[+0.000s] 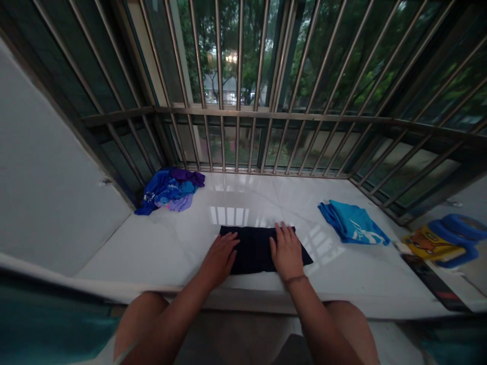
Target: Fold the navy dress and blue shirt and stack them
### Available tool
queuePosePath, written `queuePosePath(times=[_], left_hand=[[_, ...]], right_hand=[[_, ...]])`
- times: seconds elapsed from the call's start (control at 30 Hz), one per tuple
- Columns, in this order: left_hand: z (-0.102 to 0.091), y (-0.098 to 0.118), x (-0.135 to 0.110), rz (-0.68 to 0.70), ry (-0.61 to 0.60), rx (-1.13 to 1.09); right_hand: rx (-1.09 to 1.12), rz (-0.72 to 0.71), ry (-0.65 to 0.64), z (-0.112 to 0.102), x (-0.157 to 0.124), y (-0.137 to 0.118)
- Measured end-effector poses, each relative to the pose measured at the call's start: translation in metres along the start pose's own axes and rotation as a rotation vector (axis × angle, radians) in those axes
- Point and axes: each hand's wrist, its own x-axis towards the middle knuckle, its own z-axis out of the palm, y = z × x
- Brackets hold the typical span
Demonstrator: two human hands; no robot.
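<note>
A dark navy folded garment [254,243] lies flat on the white glossy ledge [160,243] right in front of me. My left hand [219,257] rests palm down on the garment's left end, fingers stretched out. My right hand [286,251] presses flat on its right half, fingers together and extended. Neither hand grips anything.
A crumpled heap of blue and purple clothes [171,190] sits at the back left corner. A folded light blue shirt [352,223] lies to the right. Metal window bars [236,116] enclose the ledge. A yellow and blue item [443,242] lies at far right.
</note>
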Motion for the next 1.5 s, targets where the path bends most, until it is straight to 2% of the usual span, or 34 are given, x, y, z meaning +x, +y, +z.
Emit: queuePosePath(times=[0.07, 0.1, 0.17, 0.23, 0.3, 0.43, 0.5, 0.57, 0.67, 0.73, 0.83, 0.9, 0.93, 1.0, 1.07, 1.13, 1.17, 1.2, 1.27, 1.4, 1.43, 1.5], left_hand=[[0.011, 0.0, 0.024, -0.023, -0.089, 0.07], [0.016, -0.001, 0.032, -0.056, -0.131, 0.1], [0.023, -0.007, 0.04, -0.143, -0.175, 0.15], [0.024, -0.016, 0.036, -0.226, -0.168, 0.189], [0.02, -0.028, 0.025, -0.289, -0.149, 0.227], [0.001, -0.057, -0.002, -0.34, -0.154, 0.295], [-0.012, -0.074, -0.009, -0.371, -0.147, 0.324], [-0.024, -0.091, -0.008, -0.423, -0.127, 0.345], [-0.034, -0.108, 0.0, -0.503, -0.072, 0.351], [-0.035, -0.112, 0.006, -0.534, -0.031, 0.348], [-0.034, -0.111, 0.008, -0.536, 0.002, 0.341], [-0.034, -0.109, 0.008, -0.534, 0.003, 0.336], [-0.034, -0.108, 0.008, -0.537, 0.0, 0.334], [-0.036, -0.107, 0.008, -0.546, -0.012, 0.332], [-0.037, -0.107, 0.008, -0.551, -0.02, 0.326], [-0.037, -0.107, 0.008, -0.55, -0.014, 0.319], [-0.036, -0.107, 0.008, -0.548, -0.005, 0.317], [-0.035, -0.108, 0.008, -0.545, 0.003, 0.318], [-0.034, -0.109, 0.007, -0.537, 0.015, 0.326], [-0.035, -0.107, 0.007, -0.541, -0.015, 0.364], [-0.036, -0.105, 0.008, -0.549, -0.035, 0.379], [-0.039, -0.102, 0.01, -0.568, -0.075, 0.405]], right_hand=[[0.022, -0.097, -0.182, 0.01, 0.015, -0.011], [0.011, -0.071, -0.263, 0.015, 0.022, -0.013], [-0.037, 0.096, -0.348, 0.022, 0.031, -0.006], [-0.091, 0.3, -0.334, 0.023, 0.03, 0.009], [-0.134, 0.415, -0.25, 0.02, 0.018, 0.027], [-0.177, 0.386, -0.053, 0.006, -0.023, 0.048], [-0.161, 0.372, -0.08, -0.001, -0.037, 0.049], [-0.085, 0.397, -0.169, -0.007, -0.041, 0.048], [0.027, 0.444, -0.235, -0.017, -0.028, 0.049], [0.06, 0.447, -0.182, -0.025, -0.013, 0.048], [0.134, 0.374, -0.043, -0.036, 0.013, 0.026], [0.205, 0.248, -0.002, -0.036, 0.025, -0.01], [0.234, 0.162, -0.022, -0.033, 0.027, -0.033], [0.282, -0.049, -0.121, -0.022, 0.024, -0.084], [0.288, -0.294, -0.339, -0.007, 0.01, -0.13], [0.309, -0.507, -0.544, 0.008, -0.009, -0.161], [0.326, -0.574, -0.603, 0.013, -0.018, -0.169], [0.35, -0.61, -0.625, 0.016, -0.026, -0.173], [0.406, -0.596, -0.57, 0.016, -0.035, -0.168], [0.39, -0.392, -0.301, 0.006, -0.028, -0.138], [0.347, -0.349, -0.26, 0.005, -0.024, -0.131], [0.261, -0.312, -0.257, 0.007, -0.015, -0.12]])
